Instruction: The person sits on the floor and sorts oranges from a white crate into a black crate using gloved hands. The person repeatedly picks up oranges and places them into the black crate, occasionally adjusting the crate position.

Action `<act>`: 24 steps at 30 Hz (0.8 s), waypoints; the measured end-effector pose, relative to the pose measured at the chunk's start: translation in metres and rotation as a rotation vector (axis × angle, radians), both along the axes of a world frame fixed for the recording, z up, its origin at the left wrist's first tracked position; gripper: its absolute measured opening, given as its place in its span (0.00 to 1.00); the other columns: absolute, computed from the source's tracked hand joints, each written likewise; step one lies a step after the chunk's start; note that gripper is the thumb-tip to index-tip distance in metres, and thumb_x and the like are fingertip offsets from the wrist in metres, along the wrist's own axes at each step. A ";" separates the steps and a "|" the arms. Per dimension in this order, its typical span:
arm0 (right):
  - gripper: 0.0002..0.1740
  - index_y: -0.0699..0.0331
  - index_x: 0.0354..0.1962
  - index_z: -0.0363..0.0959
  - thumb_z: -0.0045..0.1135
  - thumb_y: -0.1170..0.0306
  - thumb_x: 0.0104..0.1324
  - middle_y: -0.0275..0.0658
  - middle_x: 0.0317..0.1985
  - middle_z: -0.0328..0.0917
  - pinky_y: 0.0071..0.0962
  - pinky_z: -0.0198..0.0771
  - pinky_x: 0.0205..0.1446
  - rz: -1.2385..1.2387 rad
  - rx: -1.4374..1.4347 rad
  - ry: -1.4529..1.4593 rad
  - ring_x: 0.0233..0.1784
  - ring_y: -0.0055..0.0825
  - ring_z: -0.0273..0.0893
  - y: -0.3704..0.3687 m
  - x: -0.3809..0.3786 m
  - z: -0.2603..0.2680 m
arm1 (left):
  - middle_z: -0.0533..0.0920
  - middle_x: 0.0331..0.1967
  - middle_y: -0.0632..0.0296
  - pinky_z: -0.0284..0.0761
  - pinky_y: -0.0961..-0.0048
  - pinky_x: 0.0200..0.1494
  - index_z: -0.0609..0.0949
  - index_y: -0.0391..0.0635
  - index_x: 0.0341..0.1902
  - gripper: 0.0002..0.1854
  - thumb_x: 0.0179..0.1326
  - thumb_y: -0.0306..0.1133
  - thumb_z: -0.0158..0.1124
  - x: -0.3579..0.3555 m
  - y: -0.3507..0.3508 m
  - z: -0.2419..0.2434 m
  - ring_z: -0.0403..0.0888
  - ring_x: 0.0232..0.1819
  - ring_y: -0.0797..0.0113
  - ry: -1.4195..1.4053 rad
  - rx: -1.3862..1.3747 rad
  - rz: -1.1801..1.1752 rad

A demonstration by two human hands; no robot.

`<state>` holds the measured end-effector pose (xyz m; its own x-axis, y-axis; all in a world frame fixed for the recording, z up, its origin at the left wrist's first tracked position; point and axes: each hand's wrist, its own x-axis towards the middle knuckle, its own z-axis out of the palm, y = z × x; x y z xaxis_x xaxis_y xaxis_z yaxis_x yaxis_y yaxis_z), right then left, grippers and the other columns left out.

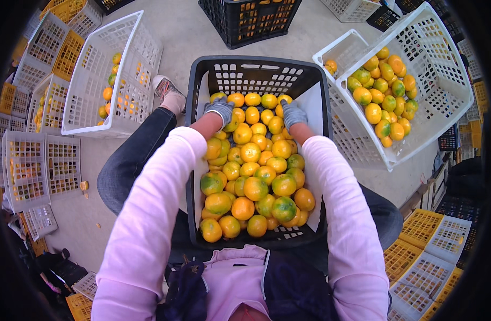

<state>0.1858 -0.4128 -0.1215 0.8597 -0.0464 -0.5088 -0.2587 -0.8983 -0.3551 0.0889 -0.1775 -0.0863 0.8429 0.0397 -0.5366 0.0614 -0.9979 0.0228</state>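
A black plastic crate (195, 82) with pale lining sheets stands between my legs, holding many orange and green-tinged mandarins (250, 153). My left hand (222, 111), in a grey glove, reaches into its far left part and touches fruit there; the fingers curl down, and whether they grip a fruit is hidden. On the far right side, my right hand (293, 114), gloved the same way, rests against mandarins with its fingertips partly hidden. Between the two hands lie rows of mandarins along the crate's far wall.
A tilted white crate (446, 80) of mandarins leans at the right on another white crate. At the left stands a white crate (97, 72) with some mandarins. Beyond my crate is another black crate (251, 24). Stacked yellow and white crates (423, 257) line the sides.
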 end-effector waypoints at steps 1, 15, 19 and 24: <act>0.31 0.56 0.62 0.56 0.35 0.48 0.68 0.52 0.62 0.63 0.37 0.63 0.62 0.112 -0.056 -0.036 0.59 0.48 0.68 0.000 0.001 -0.004 | 0.58 0.70 0.56 0.48 0.48 0.69 0.67 0.55 0.64 0.23 0.66 0.41 0.40 0.005 0.006 -0.013 0.52 0.71 0.48 0.029 -0.049 0.128; 0.41 0.61 0.59 0.62 0.67 0.55 0.49 0.48 0.49 0.75 0.36 0.69 0.54 1.239 0.238 0.158 0.52 0.42 0.74 0.067 -0.097 0.083 | 0.75 0.53 0.45 0.72 0.62 0.55 0.72 0.38 0.56 0.26 0.54 0.39 0.57 -0.037 0.013 0.081 0.75 0.55 0.50 0.370 0.107 -0.557; 0.43 0.64 0.59 0.60 0.66 0.54 0.49 0.49 0.49 0.73 0.36 0.69 0.55 1.071 0.097 -0.123 0.51 0.44 0.74 0.089 -0.149 0.061 | 0.64 0.63 0.39 0.67 0.63 0.60 0.64 0.35 0.64 0.28 0.58 0.31 0.50 -0.079 0.001 0.086 0.70 0.61 0.50 0.336 0.047 -0.512; 0.38 0.64 0.51 0.64 0.63 0.50 0.48 0.48 0.42 0.77 0.39 0.72 0.46 0.981 0.136 -0.030 0.45 0.45 0.78 0.089 -0.105 0.054 | 0.56 0.68 0.40 0.63 0.60 0.63 0.61 0.37 0.66 0.28 0.61 0.29 0.47 -0.073 0.000 0.070 0.67 0.62 0.46 0.280 -0.043 -0.341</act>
